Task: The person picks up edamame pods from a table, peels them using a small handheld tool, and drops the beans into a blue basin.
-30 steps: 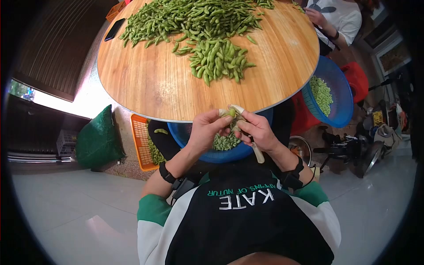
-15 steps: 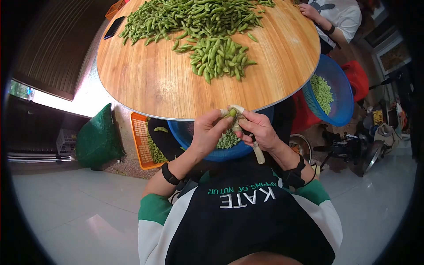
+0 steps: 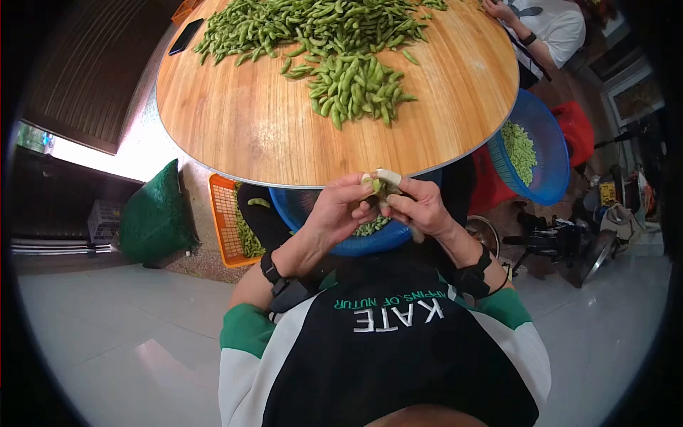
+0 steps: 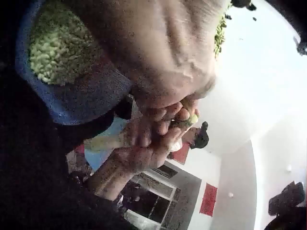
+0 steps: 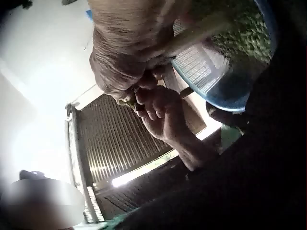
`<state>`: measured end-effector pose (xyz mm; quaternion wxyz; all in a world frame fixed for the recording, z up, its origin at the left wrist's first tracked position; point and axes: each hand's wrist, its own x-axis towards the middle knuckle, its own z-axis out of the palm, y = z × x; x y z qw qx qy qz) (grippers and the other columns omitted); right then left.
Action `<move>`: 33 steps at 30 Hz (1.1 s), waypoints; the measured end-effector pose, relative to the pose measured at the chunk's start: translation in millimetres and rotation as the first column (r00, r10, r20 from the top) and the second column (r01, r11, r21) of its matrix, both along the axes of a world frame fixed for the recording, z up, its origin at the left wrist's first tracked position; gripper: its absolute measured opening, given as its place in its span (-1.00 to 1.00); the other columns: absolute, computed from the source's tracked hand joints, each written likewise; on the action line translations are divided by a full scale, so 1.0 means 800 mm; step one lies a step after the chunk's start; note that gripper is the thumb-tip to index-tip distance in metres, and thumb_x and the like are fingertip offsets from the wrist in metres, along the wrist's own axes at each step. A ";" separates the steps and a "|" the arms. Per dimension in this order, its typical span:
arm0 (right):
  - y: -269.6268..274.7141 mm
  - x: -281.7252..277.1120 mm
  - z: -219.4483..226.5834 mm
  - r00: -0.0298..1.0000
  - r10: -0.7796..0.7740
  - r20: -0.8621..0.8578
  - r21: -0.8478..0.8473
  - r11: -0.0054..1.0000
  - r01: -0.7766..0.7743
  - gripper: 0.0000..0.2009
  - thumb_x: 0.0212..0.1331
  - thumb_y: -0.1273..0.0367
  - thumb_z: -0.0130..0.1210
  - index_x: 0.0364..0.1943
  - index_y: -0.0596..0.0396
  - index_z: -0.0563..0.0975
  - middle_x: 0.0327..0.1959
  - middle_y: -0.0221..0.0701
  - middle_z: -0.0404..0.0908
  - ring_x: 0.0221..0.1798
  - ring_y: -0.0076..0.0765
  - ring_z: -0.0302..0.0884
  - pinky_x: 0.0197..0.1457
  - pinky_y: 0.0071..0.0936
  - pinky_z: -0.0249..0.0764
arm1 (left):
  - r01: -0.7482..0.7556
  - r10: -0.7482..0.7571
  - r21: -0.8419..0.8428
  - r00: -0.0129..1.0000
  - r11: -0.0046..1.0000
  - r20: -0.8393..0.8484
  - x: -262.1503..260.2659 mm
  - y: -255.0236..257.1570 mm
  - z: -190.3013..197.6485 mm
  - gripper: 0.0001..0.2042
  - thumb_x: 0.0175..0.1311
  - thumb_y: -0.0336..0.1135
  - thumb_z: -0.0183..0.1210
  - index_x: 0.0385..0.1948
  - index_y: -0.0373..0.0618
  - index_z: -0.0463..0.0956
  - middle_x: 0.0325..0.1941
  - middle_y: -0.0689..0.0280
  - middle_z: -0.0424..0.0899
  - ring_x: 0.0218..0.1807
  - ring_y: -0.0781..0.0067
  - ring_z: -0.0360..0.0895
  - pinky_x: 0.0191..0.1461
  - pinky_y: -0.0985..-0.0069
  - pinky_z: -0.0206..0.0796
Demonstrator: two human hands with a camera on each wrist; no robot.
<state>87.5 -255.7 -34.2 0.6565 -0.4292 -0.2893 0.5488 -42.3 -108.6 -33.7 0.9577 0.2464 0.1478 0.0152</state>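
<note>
Both hands meet over a blue basin (image 3: pixel 284 213) of shelled beans (image 3: pixel 371 226), just below the table's near edge. The left hand (image 3: pixel 334 211) pinches a green pod (image 3: pixel 376 186) between thumb and forefinger, with a pale covering on a fingertip. Fingers of the right hand (image 3: pixel 425 208) curl round the pod's other side, and a pale handle-like piece (image 3: pixel 417 233) sticks out below that palm. In the left wrist view the pod (image 4: pixel 193 119) shows at the touching fingertips; the right wrist view shows it (image 5: pixel 130 102) partly hidden by fingers.
The round wooden table (image 3: pixel 235 135) bears a large heap of pods (image 3: pixel 313 28), a smaller pile (image 3: pixel 359 89) and a phone (image 3: pixel 186 37). An orange basket (image 3: pixel 226 228) stands left, a blue basket (image 3: pixel 544 146) right. Another person (image 3: pixel 551 32) sits at the far right.
Both hands stay together and have shifted slightly, with the pod tilted differently between the fingertips. The pale handle under the right hand shows less. The other person's hand has moved at the table edge.
</note>
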 end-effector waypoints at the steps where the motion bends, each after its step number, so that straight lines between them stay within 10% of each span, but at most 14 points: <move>1: 0.004 0.003 -0.005 0.910 -0.103 0.403 0.125 0.991 0.056 -0.61 0.24 0.49 0.01 0.17 0.23 0.39 -0.40 -0.41 0.58 -0.54 -0.64 0.40 -0.45 -0.70 0.34 | -0.003 0.003 0.011 1.000 1.000 0.022 0.000 0.000 -0.008 -0.88 0.25 -0.38 0.12 -0.32 -0.23 0.54 -0.60 0.43 0.43 -0.64 0.71 0.22 -0.56 0.71 0.04; 2: 0.006 0.004 -0.007 0.656 -0.233 0.718 0.261 0.964 0.056 -0.61 0.21 0.49 0.05 0.15 0.25 0.41 -0.36 -0.38 0.60 -0.48 -0.59 0.47 -0.38 -0.66 0.41 | -0.006 0.005 0.021 0.999 1.000 0.044 0.000 0.000 -0.012 -0.89 0.25 -0.38 0.11 -0.32 -0.23 0.53 -0.62 0.44 0.41 -0.66 0.70 0.20 -0.57 0.69 0.04; 12: 0.007 0.001 0.017 0.693 -0.177 0.699 0.070 0.981 0.180 -0.79 0.08 0.47 0.18 -0.18 0.24 0.56 -0.49 -0.48 0.56 -0.47 -0.67 0.43 -0.40 -0.66 0.35 | 0.019 0.031 0.374 0.991 0.927 -0.127 -0.004 -0.004 -0.011 -0.96 0.19 -0.46 0.09 -0.43 -0.19 0.48 -0.61 0.44 0.41 -0.64 0.71 0.22 -0.58 0.72 0.01; 15: 0.009 -0.001 0.016 0.709 -0.141 0.691 0.055 0.988 0.143 -0.81 0.07 0.47 0.18 -0.23 0.24 0.54 -0.51 -0.48 0.54 -0.50 -0.66 0.42 -0.43 -0.63 0.34 | -0.015 0.065 0.684 0.997 0.729 -0.048 -0.011 -0.009 -0.010 -0.89 0.20 -0.40 0.12 -0.44 -0.25 0.51 -0.61 0.40 0.47 -0.60 0.62 0.34 -0.53 0.61 0.18; 17: 0.011 0.002 0.014 0.586 -0.127 0.801 0.055 0.989 0.139 -0.83 0.06 0.49 0.16 -0.25 0.24 0.53 -0.53 -0.47 0.55 -0.49 -0.64 0.44 -0.43 -0.62 0.35 | 0.019 0.078 0.974 0.996 0.227 -0.038 -0.014 -0.006 -0.006 -0.86 0.22 -0.38 0.11 -0.42 -0.29 0.48 -0.59 0.29 0.50 -0.57 0.50 0.40 -0.48 0.53 0.26; 21: 0.016 0.002 0.008 0.614 -0.037 0.788 -0.039 0.993 0.110 -0.84 0.07 0.51 0.13 -0.25 0.26 0.52 -0.53 -0.43 0.55 -0.48 -0.64 0.45 -0.43 -0.61 0.36 | 0.121 0.099 0.976 0.985 0.179 -0.140 -0.029 -0.001 0.000 -0.89 0.23 -0.43 0.11 -0.31 -0.28 0.47 -0.52 0.40 0.51 -0.43 0.63 0.44 -0.38 0.59 0.30; 23: 0.012 -0.004 -0.002 0.634 -0.016 0.773 -0.026 0.998 0.058 -0.85 0.07 0.52 0.12 -0.25 0.26 0.52 -0.54 -0.39 0.55 -0.48 -0.64 0.46 -0.44 -0.60 0.35 | -0.182 0.248 0.965 0.960 0.190 0.132 -0.052 0.003 0.004 -0.86 0.18 -0.46 0.15 -0.26 -0.28 0.46 -0.51 0.22 0.55 -0.50 0.47 0.50 -0.39 0.54 0.36; 24: 0.013 -0.009 -0.002 0.629 -0.043 0.776 0.001 0.998 0.066 -0.82 0.06 0.50 0.17 -0.25 0.26 0.52 -0.56 -0.38 0.53 -0.51 -0.63 0.44 -0.44 -0.59 0.35 | -0.105 0.234 0.964 0.971 0.243 0.047 -0.069 0.012 0.024 -0.80 0.16 -0.50 0.17 -0.20 -0.26 0.44 -0.48 0.21 0.56 -0.47 0.50 0.54 -0.38 0.58 0.37; 26: 0.014 -0.015 0.008 0.614 -0.055 0.788 0.011 0.997 0.075 -0.84 0.03 0.48 0.19 -0.31 0.24 0.51 -0.58 -0.31 0.50 -0.54 -0.48 0.43 -0.45 -0.52 0.35 | 0.010 0.341 0.998 0.940 -0.055 0.009 -0.109 0.035 0.044 -0.78 0.15 -0.46 0.24 -0.21 -0.25 0.44 -0.55 0.27 0.54 -0.53 0.55 0.47 -0.40 0.62 0.35; 28: 0.011 -0.012 0.005 0.568 -0.030 0.822 -0.005 0.998 0.061 -0.76 0.01 0.43 0.23 -0.23 0.22 0.51 -0.59 -0.24 0.49 -0.56 -0.26 0.46 -0.43 -0.46 0.38 | 0.018 0.410 0.998 0.912 -0.067 0.011 -0.151 0.072 0.034 -0.82 0.11 -0.44 0.30 -0.34 -0.24 0.47 -0.56 0.24 0.55 -0.52 0.52 0.48 -0.41 0.59 0.33; 30: 0.006 -0.013 0.013 0.576 0.006 0.817 -0.062 0.995 0.078 -0.67 0.02 0.45 0.23 -0.10 0.23 0.47 -0.55 -0.31 0.50 -0.52 -0.41 0.43 -0.40 -0.51 0.37 | 0.401 0.526 0.828 0.836 -0.391 -0.156 -0.187 0.094 0.054 -0.77 -0.02 -0.46 0.32 -0.29 -0.17 0.53 -0.43 0.21 0.55 -0.35 0.19 0.56 -0.25 0.33 0.41; 33: 0.002 -0.009 0.017 0.599 0.037 0.800 -0.113 0.990 0.090 -0.54 0.05 0.47 0.20 0.09 0.24 0.39 -0.47 -0.37 0.51 -0.45 -0.55 0.42 -0.36 -0.57 0.37 | 0.500 0.553 0.564 0.828 -0.658 -0.088 -0.200 0.106 0.045 -0.71 -0.03 -0.47 0.28 -0.20 -0.07 0.54 -0.31 0.19 0.54 -0.19 0.06 0.51 -0.10 0.26 0.37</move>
